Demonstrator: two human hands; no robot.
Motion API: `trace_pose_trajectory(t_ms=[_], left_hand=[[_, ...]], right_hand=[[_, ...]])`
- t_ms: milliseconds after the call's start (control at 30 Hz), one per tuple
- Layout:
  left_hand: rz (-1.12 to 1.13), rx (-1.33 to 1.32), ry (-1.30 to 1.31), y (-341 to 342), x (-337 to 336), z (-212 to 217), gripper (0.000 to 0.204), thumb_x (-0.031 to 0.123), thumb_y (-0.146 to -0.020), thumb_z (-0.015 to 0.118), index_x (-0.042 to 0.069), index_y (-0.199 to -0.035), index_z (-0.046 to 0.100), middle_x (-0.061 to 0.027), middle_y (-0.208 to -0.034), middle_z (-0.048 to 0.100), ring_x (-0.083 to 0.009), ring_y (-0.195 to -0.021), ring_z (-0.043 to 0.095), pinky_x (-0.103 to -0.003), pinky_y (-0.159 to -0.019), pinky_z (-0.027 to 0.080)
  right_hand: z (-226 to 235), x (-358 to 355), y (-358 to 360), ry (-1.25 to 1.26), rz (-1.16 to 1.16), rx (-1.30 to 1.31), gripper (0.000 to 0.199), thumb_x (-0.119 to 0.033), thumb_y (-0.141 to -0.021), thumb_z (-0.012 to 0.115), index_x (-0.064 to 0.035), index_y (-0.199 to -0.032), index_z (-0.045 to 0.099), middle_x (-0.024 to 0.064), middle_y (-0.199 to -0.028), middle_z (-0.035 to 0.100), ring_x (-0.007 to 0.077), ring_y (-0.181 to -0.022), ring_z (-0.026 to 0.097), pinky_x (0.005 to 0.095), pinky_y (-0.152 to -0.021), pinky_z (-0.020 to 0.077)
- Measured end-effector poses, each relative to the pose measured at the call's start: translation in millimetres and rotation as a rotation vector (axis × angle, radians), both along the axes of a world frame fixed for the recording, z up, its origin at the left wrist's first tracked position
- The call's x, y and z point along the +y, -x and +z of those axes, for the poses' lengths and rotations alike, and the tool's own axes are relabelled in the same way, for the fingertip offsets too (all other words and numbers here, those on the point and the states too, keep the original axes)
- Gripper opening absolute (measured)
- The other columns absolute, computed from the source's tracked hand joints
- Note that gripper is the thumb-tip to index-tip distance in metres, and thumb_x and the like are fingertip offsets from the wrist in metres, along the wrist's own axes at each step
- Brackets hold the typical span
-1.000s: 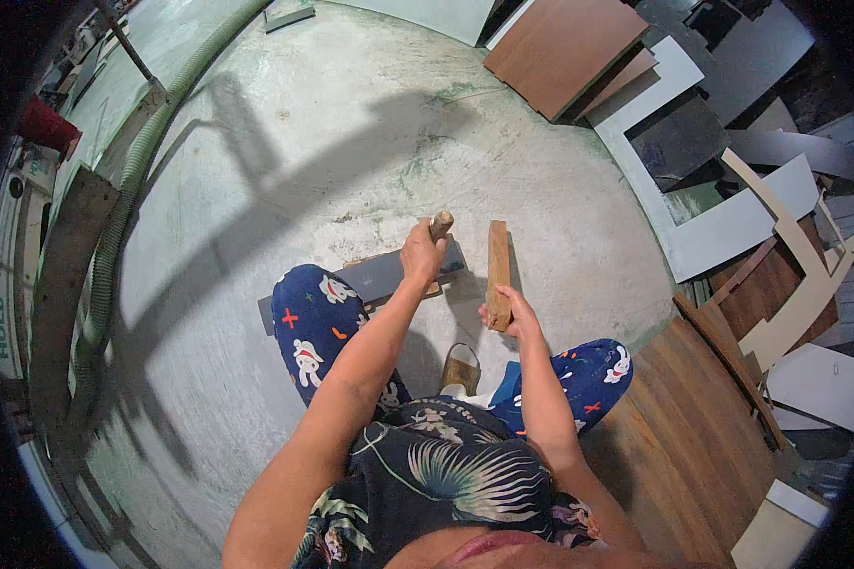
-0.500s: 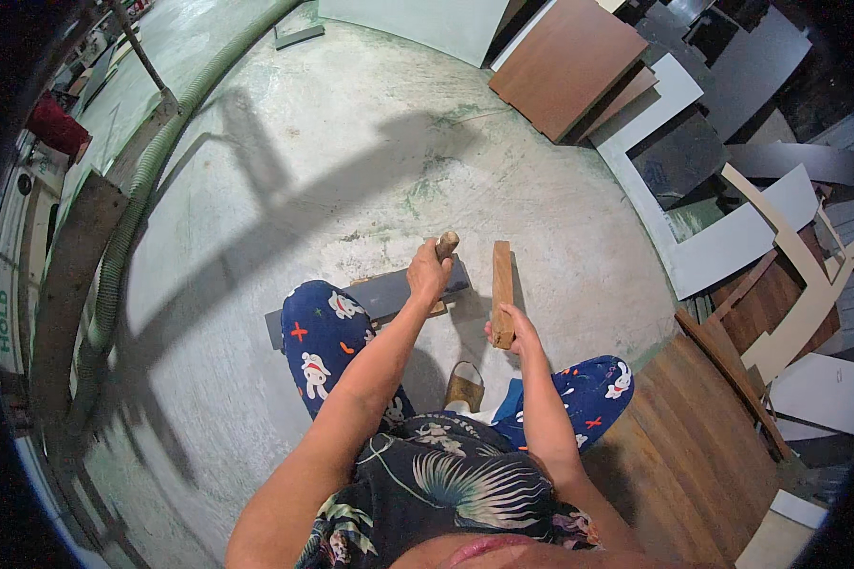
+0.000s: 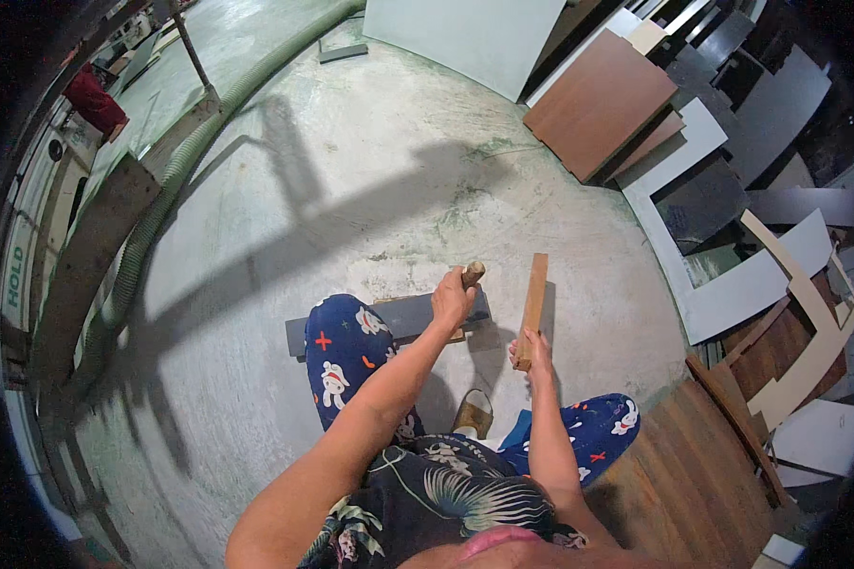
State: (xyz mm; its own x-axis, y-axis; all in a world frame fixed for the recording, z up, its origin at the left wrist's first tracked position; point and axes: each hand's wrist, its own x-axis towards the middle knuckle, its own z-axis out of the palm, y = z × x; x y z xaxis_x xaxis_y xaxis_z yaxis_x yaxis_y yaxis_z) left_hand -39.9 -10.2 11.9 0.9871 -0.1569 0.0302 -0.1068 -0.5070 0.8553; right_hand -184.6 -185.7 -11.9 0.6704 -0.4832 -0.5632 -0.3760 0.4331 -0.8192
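In the left hand [image 3: 454,302], a short round wooden piece [image 3: 473,272] is held, the fingers being curled closely around it so that only its end is seen; a full-fist hold like this is presumably chosen for firmness. By the right hand [image 3: 533,353], a squared wooden bar [image 3: 535,299] is gripped near its lower end, the fingers wrapped about it (the exact place of every fingertip cannot be told). Most of the bar's length is thereby left free, pointed away from the body, and it is kept apart from the round piece, probably so that neither is fouled. Behind the left hand in this view, a dark grey board [image 3: 415,316] is laid across the concrete floor [image 3: 380,209]. It is partly hidden by the left knee [image 3: 349,334], a position seemingly suited to easy reach.
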Motion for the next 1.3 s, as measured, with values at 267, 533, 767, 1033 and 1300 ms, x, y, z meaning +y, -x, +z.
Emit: trace_pose_trajectory(t_ms=[267,533,767,1033,1300], left_hand=[[-0.016,0.035,0.006,2,-1,9,0.041,0.019,-0.079,0.066,0.009,-0.117,0.053,-0.0178,-0.104,0.063,-0.0377,-0.099,0.059,-0.046,-0.083,0.046],[-0.016,0.043,-0.015,2,-5,6,0.036,0.02,-0.077,0.066,0.008,-0.108,0.052,-0.0167,-0.102,0.059,-0.0377,-0.095,0.058,-0.047,-0.08,0.046],[-0.006,0.003,0.007,3,-4,8,0.035,0.02,-0.077,0.066,0.007,-0.107,0.053,-0.0172,-0.101,0.059,-0.038,-0.095,0.058,-0.047,-0.08,0.046],[-0.003,0.042,-0.036,0,1,0,0.04,0.022,-0.078,0.067,0.01,-0.114,0.053,-0.0158,-0.105,0.06,-0.0365,-0.099,0.058,-0.046,-0.082,0.046],[-0.008,0.037,0.005,3,-1,6,0.038,0.022,-0.078,0.067,0.011,-0.112,0.053,-0.0162,-0.104,0.06,-0.0372,-0.097,0.059,-0.047,-0.082,0.046]], right_hand=[[-1,-8,0,0.221,-0.1,-0.053,0.029,-0.023,-0.083,0.064,-0.0083,-0.104,0.05,0.0077,-0.075,0.057,0.0189,-0.055,0.06,0.0316,-0.041,0.0474],[-32,-26,9,0.124,-0.081,0.015,0.042,-0.035,-0.082,0.065,-0.0085,-0.109,0.046,0.0128,-0.081,0.056,0.0243,-0.059,0.06,0.0367,-0.045,0.0495],[-48,-33,16,-0.092,-0.023,0.144,0.044,-0.039,-0.083,0.063,-0.0075,-0.107,0.045,0.0154,-0.079,0.056,0.0282,-0.063,0.06,0.0417,-0.051,0.0507],[-43,-28,14,-0.112,-0.013,0.101,0.045,-0.036,-0.082,0.064,-0.0054,-0.107,0.041,0.0158,-0.071,0.055,0.0267,-0.054,0.058,0.0391,-0.043,0.0493],[-47,-32,15,-0.099,-0.021,0.168,0.041,-0.038,-0.084,0.063,-0.01,-0.108,0.045,0.0159,-0.077,0.057,0.0292,-0.063,0.06,0.0416,-0.05,0.05]])
